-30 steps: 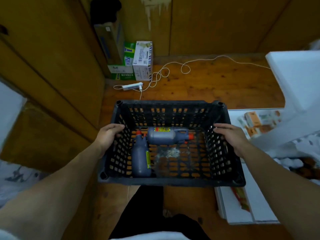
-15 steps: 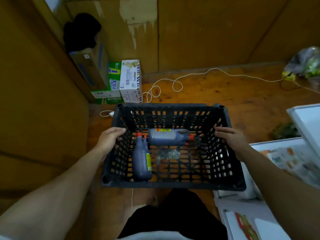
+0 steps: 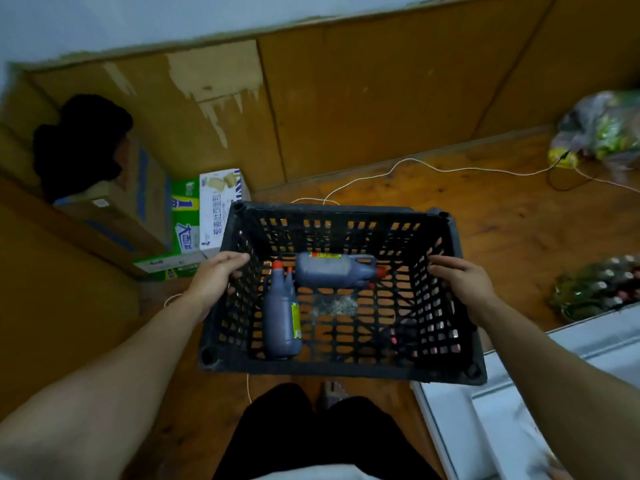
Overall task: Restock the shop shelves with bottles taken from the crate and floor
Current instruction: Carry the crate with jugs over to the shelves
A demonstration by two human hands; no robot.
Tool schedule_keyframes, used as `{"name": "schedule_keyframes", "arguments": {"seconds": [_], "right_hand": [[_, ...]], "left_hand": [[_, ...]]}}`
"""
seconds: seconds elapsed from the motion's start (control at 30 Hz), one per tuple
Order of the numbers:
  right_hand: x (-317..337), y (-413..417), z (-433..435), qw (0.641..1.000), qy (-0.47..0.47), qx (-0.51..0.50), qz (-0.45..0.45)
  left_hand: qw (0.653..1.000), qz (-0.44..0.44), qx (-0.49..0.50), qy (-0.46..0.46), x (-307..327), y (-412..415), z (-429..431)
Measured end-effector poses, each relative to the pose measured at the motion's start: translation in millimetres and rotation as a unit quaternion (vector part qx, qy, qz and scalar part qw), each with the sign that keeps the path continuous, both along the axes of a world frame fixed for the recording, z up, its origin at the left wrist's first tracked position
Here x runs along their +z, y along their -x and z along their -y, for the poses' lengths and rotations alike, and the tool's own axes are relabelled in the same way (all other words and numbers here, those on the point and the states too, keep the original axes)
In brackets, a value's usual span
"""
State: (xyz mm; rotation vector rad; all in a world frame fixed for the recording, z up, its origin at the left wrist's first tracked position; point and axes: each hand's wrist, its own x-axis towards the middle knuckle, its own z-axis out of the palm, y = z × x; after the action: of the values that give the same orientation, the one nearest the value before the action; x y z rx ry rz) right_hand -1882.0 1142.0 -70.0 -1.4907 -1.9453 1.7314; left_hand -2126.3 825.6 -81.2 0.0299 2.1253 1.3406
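Note:
A black slatted plastic crate (image 3: 332, 216) hangs in front of me above the wooden floor. My left hand (image 3: 216, 277) grips its left wall and my right hand (image 3: 462, 284) grips its right wall. Two grey bottles with red caps lie inside on the crate's bottom. One bottle (image 3: 281, 315) lies lengthwise at the left with its cap pointing away from me. The other bottle (image 3: 337, 269) lies crosswise along the far wall, cap to the right.
Cardboard boxes (image 3: 204, 216) stand against the wooden wall at the left, with a dark bundle (image 3: 81, 143) on top. A white cable (image 3: 415, 166) runs over the floor. Plastic bags (image 3: 602, 133) lie at the far right; a white surface (image 3: 519, 410) sits near right.
The crate has come up off the floor with both hands on its walls. My view has tilted up and swung, so the wall and right-hand bags now show.

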Motion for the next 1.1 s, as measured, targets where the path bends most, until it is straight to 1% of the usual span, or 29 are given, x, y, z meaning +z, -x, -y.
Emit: {"name": "schedule_keyframes", "arguments": {"seconds": [0.1, 0.23, 0.4, 0.53, 0.73, 0.87, 1.0, 1.1], "right_hand": [[2, 33, -30, 1.0, 0.002, -0.027, 0.002], [3, 73, -64, 0.996, 0.016, -0.092, 0.0], [-7, 107, -92, 0.98, 0.034, -0.195, 0.002], [-18, 111, -106, 0.961, 0.038, -0.273, 0.001], [-36, 101, -138, 0.922, 0.03, -0.384, -0.024], [-49, 78, -171, 0.901, 0.043, -0.429, -0.041], [-62, 46, -206, 0.877, 0.049, -0.478, -0.022], [-63, 30, -227, 0.862, 0.054, -0.503, -0.023]], "left_hand": [[1.0, -0.002, -0.023, -0.007, 1, 51, -43], [0.998, 0.008, -0.07, -0.001, -6, 119, -104], [0.983, 0.039, -0.177, 0.013, -14, 208, -192], [0.964, 0.023, -0.263, 0.02, -10, 247, -271], [0.93, 0.006, -0.367, 0.036, -12, 261, -398], [0.902, -0.004, -0.429, 0.049, -21, 240, -475], [0.873, 0.011, -0.484, 0.062, -28, 211, -547], [0.857, 0.006, -0.512, 0.058, -32, 188, -593]]}}
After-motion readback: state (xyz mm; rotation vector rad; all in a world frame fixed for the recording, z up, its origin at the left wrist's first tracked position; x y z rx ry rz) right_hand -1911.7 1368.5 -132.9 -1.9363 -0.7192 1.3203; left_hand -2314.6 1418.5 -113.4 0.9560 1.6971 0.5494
